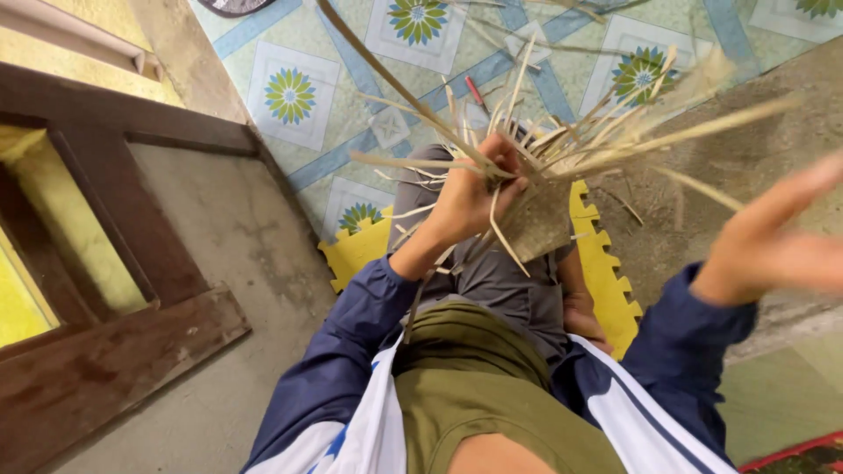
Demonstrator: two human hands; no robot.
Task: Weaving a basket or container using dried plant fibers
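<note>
My left hand (pixel 474 193) grips a partly woven piece of pale bamboo strips (pixel 540 219), with many loose strip ends (pixel 606 132) fanning out up and to the right. One long strip (pixel 386 75) runs up toward the top edge. My right hand (pixel 773 241) is raised at the right, blurred, fingers spread, holding nothing and apart from the strips. I sit on a yellow foam mat (pixel 606 281), in grey trousers with blue sleeves.
A dark wooden door frame (pixel 114 290) stands at the left on a concrete floor (pixel 237 237). Patterned tile flooring (pixel 290 96) lies ahead, with a small red-handled tool (pixel 474 90) on it. A bare concrete patch (pixel 746 167) is at the right.
</note>
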